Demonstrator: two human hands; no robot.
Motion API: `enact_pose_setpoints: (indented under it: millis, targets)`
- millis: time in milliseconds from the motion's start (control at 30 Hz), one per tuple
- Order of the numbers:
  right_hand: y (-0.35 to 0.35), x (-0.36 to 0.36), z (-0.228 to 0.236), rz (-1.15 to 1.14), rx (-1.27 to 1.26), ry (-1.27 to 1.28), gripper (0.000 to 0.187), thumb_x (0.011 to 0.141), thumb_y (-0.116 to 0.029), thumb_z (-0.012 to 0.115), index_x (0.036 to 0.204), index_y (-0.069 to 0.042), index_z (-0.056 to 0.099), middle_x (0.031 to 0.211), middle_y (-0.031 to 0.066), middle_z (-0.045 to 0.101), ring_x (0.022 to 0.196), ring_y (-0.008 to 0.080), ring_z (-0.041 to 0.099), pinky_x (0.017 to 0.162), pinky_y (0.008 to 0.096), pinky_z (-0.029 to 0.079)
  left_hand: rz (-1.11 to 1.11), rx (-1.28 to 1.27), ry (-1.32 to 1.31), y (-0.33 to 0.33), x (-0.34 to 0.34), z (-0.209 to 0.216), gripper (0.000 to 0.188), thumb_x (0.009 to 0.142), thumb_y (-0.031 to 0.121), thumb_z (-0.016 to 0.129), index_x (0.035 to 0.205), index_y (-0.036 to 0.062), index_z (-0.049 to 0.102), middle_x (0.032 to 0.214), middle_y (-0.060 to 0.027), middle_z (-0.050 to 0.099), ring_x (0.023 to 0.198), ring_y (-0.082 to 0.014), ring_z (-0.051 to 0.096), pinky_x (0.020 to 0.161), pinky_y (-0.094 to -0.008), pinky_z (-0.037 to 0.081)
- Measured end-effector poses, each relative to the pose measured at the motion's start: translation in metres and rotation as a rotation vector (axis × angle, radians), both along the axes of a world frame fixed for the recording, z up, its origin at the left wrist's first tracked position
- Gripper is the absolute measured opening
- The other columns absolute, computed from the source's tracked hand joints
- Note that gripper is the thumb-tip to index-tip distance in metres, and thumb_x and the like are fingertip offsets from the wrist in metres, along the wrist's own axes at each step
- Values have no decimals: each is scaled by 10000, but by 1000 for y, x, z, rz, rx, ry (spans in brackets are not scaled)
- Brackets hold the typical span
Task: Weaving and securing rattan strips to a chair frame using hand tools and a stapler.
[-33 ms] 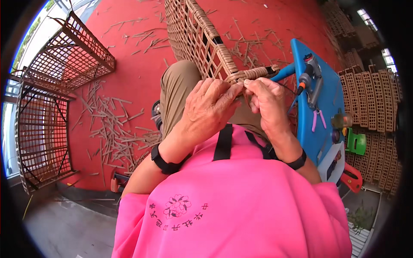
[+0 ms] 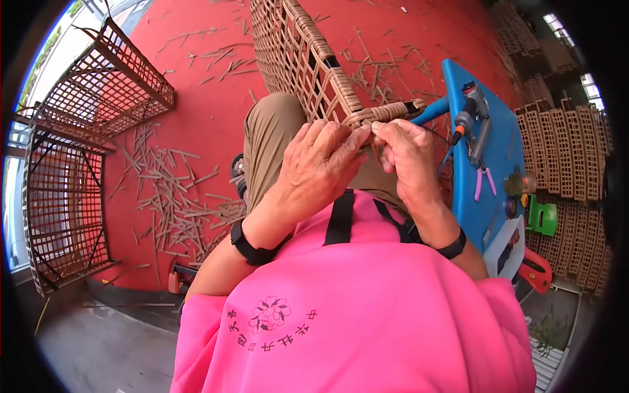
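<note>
Red floor (image 2: 216,118) underfoot, littered with cut cane scraps (image 2: 170,196). 2 empty lattice frames (image 2: 85,150) off to left, stacked woven panels (image 2: 570,150) at right. Blue stool (image 2: 481,190) just right of knee, carrying power tool (image 2: 468,114) and pink-handled pliers (image 2: 485,180). Woven rattan frame (image 2: 295,59) leaned across lap, wrapped corner (image 2: 380,114) between both hands. Left hand (image 2: 321,167) fingers together, pinched on wrapped corner. Right hand (image 2: 406,154) curled shut, clamped on same corner, thumbs nearly touching. Black wristbands (image 2: 252,245) on both wrists.
</note>
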State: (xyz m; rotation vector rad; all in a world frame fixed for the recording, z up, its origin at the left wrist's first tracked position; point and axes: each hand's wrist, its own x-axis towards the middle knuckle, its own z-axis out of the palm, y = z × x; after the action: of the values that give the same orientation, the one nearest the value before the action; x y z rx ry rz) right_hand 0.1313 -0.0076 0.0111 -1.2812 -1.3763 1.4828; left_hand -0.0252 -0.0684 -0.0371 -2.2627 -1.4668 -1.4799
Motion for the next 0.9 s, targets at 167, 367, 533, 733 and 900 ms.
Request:
enact_pose_setpoints:
  millis: [167, 367, 533, 733, 900]
  targets:
    - [3, 3, -2, 18, 18, 23, 224, 864, -180, 690, 719, -23, 623, 603, -9, 564, 441, 43, 455, 399, 216, 340, 27, -29, 20, 0, 3, -2, 480, 783, 141, 731, 1236, 58, 597, 925, -70, 555, 815, -264, 556, 724, -375, 452]
    - [-1, -5, 2, -9, -15, 37, 254, 884, -204, 692, 723, -21, 623, 602, -10, 555, 452, 39, 453, 406, 217, 345, 45, -58, 17, 1, 4, -4, 486, 783, 139, 727, 1239, 54, 583, 925, -79, 564, 824, -270, 566, 727, -381, 457]
    - [-4, -2, -2, 49, 101, -77, 300, 923, -244, 665, 721, -27, 621, 556, -27, 512, 460, 42, 445, 426, 222, 345, 29, -46, -49, 0, 3, -5, 470, 780, 129, 731, 1222, 50, 591, 941, -90, 583, 845, -277, 576, 741, -386, 467]
    - [-5, -6, -4, 33, 169, -157, 332, 940, -250, 652, 703, -21, 614, 523, -34, 480, 458, 38, 439, 424, 226, 341, 13, -52, -186, 2, -3, -5, 444, 796, 87, 731, 1216, 40, 597, 1012, -130, 610, 882, -306, 598, 740, -397, 486]
    - [-2, -8, -4, 24, 203, -189, 329, 941, -242, 652, 702, -19, 616, 524, -38, 471, 462, 33, 421, 419, 231, 338, 27, -63, -269, 5, 0, -5, 415, 814, 97, 732, 1204, 31, 607, 1033, -142, 616, 894, -313, 622, 769, -381, 511]
